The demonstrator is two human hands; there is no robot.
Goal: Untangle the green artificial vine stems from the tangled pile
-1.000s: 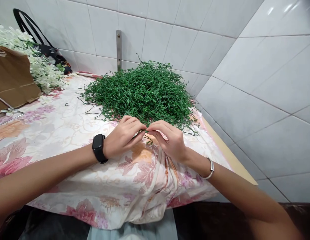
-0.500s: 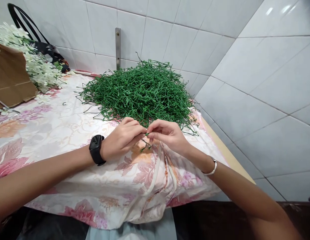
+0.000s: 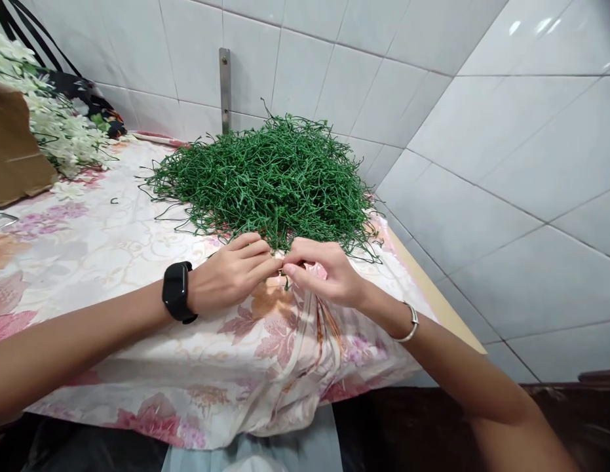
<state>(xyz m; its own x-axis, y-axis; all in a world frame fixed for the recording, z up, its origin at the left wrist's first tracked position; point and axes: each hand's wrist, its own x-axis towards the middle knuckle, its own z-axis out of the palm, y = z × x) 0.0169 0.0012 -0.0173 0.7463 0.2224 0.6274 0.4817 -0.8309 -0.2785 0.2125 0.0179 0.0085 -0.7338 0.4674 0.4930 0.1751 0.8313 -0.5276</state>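
My left hand [image 3: 238, 272], with a black watch [image 3: 175, 292] on its wrist, is closed in a pinch. Its fingertips meet those of my right hand [image 3: 327, 270], which is pinched too and has a silver bangle [image 3: 411, 322] at the wrist. Between them they hold a small green plastic flower stem [image 3: 286, 283]; only its lower end shows below the fingers, the rest is covered. Just beyond both hands lies a big heap of green plastic stems [image 3: 270, 180], thin and tangled, on the floral tablecloth [image 3: 137, 255].
White artificial flowers [image 3: 63, 134] and a brown cardboard box [image 3: 17, 147] stand at the left, a dark patterned bag [image 3: 81, 98] behind them. One short green piece [image 3: 114, 200] lies alone on the cloth. Tiled walls [image 3: 196, 59] close off the back and right. A metal strip [image 3: 225, 88] is fixed to the wall.
The view has shifted slightly to the right. My fingertips have closed in, and less of the green stem shows between and below them than before.
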